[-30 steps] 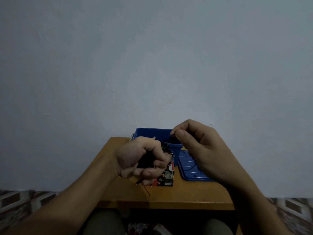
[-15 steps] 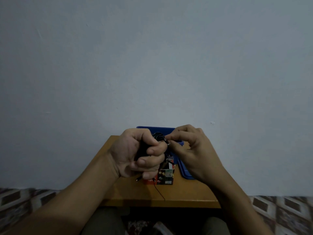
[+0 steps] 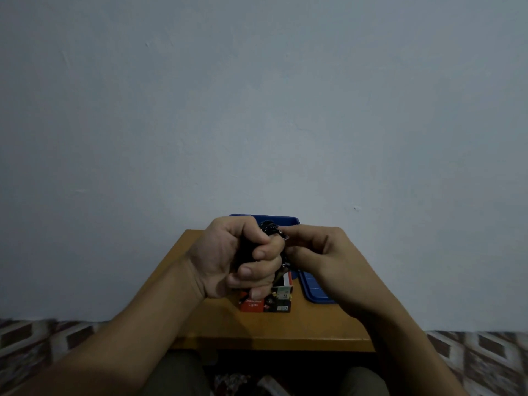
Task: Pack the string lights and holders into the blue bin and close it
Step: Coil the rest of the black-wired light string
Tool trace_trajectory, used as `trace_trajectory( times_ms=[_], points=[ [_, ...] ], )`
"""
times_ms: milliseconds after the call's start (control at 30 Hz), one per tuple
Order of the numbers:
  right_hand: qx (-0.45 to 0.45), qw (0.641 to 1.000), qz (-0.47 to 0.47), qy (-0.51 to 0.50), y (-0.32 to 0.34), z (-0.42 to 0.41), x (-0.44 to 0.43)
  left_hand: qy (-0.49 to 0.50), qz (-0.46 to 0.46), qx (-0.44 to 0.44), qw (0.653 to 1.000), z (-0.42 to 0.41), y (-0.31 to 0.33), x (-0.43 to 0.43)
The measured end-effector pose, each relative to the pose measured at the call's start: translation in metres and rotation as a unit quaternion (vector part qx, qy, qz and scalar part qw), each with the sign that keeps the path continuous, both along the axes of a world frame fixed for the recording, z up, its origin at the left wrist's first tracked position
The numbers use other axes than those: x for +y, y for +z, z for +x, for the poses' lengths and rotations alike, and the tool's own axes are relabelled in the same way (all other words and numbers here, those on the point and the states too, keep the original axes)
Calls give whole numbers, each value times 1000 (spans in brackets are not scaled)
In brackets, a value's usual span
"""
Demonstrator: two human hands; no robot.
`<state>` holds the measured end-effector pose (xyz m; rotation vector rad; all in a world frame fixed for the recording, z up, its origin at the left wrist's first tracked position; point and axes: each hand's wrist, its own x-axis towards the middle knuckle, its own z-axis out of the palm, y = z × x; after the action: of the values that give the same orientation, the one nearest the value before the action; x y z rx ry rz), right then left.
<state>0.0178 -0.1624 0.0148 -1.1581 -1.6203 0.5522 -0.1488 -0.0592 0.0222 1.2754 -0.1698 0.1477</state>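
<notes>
Blue bin (image 3: 287,220) behind hands, contents hidden. Lid (image 3: 314,291) flat on table (image 3: 308,327). Red box (image 3: 257,305) reads "Decorative Lights". Left grip (image 3: 237,261) clenched round string lights (image 3: 269,227); right grip (image 3: 323,252) pinching them.

Orange-brown wooden surface (image 3: 285,327), front edge lighter, far edge up against the wall. Wall (image 3: 257,95) plain pale grey-blue and fills most of the view; faint scuffs upper left. One small dark speck (image 3: 355,208) on it, near the surface's far right corner. Floor (image 3: 43,338) shows past the left and right edges of the surface: brown-and-white geometric pattern, blurred. Deep shadow under the near edge. Light dim overall.
</notes>
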Motion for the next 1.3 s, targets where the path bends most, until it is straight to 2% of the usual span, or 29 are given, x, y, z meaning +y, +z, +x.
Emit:
trace_trajectory(
  times_ms=[167,400,600,1067,1300],
  points=[
    [45,997,-35,57,3,3,-3,-12,-9,-15,1000,1,1,-1],
    [45,997,-36,59,3,4,0,-26,-16,8,999,2,2,-1],
    [-55,997,-12,59,5,1,-2,25,23,51,998,3,-1,-3],
    [-8,997,-19,81,-1,0,-1,65,75,94,991,0,0,-9],
    [5,996,-25,84,-2,1,0,66,66,98,991,-2,0,-9]
  ],
)
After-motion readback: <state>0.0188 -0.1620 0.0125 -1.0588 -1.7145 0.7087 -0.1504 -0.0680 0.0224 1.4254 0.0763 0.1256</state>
